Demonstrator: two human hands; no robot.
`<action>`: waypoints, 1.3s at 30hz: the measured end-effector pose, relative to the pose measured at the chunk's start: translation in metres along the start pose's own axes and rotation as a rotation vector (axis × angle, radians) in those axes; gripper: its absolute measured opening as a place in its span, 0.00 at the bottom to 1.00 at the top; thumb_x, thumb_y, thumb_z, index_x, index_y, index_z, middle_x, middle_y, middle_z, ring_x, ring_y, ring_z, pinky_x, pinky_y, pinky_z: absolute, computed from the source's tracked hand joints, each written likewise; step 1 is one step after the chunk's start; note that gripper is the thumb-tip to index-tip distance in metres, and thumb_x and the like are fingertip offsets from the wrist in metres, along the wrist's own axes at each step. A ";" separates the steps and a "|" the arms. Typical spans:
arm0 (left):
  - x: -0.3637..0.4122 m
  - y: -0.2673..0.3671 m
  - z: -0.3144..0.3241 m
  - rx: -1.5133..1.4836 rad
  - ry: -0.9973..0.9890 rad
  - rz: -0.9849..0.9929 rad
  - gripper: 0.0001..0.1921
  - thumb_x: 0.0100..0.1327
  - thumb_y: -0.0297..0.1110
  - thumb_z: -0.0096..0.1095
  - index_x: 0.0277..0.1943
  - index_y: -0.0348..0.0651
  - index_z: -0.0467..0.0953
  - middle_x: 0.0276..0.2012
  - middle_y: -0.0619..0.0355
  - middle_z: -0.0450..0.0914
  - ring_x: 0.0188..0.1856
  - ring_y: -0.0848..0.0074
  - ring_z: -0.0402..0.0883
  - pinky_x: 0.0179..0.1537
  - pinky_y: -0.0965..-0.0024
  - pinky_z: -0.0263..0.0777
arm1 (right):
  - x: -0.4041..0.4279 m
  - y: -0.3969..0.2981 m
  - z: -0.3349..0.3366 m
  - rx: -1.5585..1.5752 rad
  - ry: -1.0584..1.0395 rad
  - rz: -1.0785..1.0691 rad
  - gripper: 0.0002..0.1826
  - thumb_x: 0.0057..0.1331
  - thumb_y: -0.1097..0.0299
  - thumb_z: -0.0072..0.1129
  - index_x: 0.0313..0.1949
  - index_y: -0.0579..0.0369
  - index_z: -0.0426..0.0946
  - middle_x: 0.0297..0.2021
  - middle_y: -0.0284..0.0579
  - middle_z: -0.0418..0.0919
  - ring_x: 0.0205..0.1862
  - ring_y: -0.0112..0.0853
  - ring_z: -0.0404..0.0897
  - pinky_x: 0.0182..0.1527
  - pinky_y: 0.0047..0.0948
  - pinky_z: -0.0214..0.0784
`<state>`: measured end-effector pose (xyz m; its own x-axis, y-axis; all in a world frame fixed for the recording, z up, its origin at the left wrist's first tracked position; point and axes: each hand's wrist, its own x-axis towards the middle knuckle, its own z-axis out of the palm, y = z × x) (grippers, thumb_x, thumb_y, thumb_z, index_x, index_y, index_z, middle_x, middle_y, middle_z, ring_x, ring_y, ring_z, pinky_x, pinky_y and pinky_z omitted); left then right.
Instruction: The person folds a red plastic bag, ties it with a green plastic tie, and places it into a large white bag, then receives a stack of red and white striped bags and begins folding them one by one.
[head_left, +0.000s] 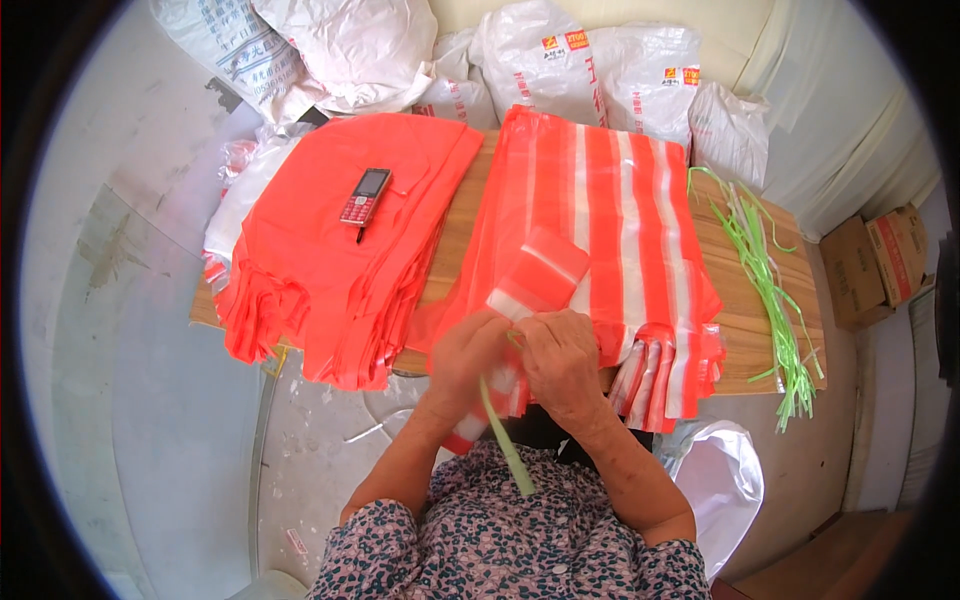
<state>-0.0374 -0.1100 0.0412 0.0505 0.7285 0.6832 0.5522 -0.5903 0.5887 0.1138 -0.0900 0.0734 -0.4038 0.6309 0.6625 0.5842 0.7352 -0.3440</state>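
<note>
My left hand and my right hand meet at the near edge of a striped stack, around a folded red-and-white plastic bag bundle. Both hands pinch a green plastic strip at the bundle; its loose end hangs down in front of my shirt. The left hand is slightly blurred, and the fingertips are partly hidden. Beneath the bundle lies a thick stack of red-and-white striped plastic bags. A pile of plain red plastic bags is on the left, with a keypad mobile phone on top.
Green plastic strips lie across the right end of the wooden table. Filled white woven sacks stand along its far side. Cardboard boxes are at the right, and an open white sack is below the near edge.
</note>
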 end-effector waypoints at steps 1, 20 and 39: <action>0.001 0.002 -0.003 0.034 0.002 -0.014 0.11 0.52 0.18 0.63 0.39 0.36 0.76 0.36 0.47 0.78 0.35 0.60 0.81 0.36 0.66 0.75 | 0.000 -0.002 -0.003 -0.008 -0.010 0.007 0.07 0.53 0.77 0.59 0.34 0.57 0.76 0.28 0.43 0.73 0.31 0.39 0.74 0.37 0.36 0.64; 0.009 -0.008 -0.006 -0.469 -0.007 -0.633 0.11 0.64 0.34 0.61 0.27 0.39 0.75 0.21 0.60 0.75 0.21 0.81 0.70 0.22 0.78 0.62 | -0.027 0.016 0.011 -0.066 -0.026 0.080 0.02 0.54 0.72 0.56 0.26 0.52 0.72 0.21 0.42 0.66 0.27 0.39 0.70 0.31 0.38 0.62; 0.015 -0.008 -0.004 -0.767 -0.183 -0.879 0.07 0.66 0.30 0.57 0.35 0.36 0.77 0.26 0.60 0.79 0.24 0.83 0.75 0.26 0.82 0.68 | -0.010 0.009 -0.010 0.049 -0.023 0.218 0.03 0.59 0.75 0.59 0.33 0.59 0.76 0.25 0.49 0.74 0.28 0.43 0.76 0.30 0.36 0.68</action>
<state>-0.0448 -0.0959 0.0483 0.0554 0.9910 -0.1219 -0.1841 0.1302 0.9742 0.1299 -0.0924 0.0704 -0.2880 0.7816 0.5533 0.6250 0.5912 -0.5097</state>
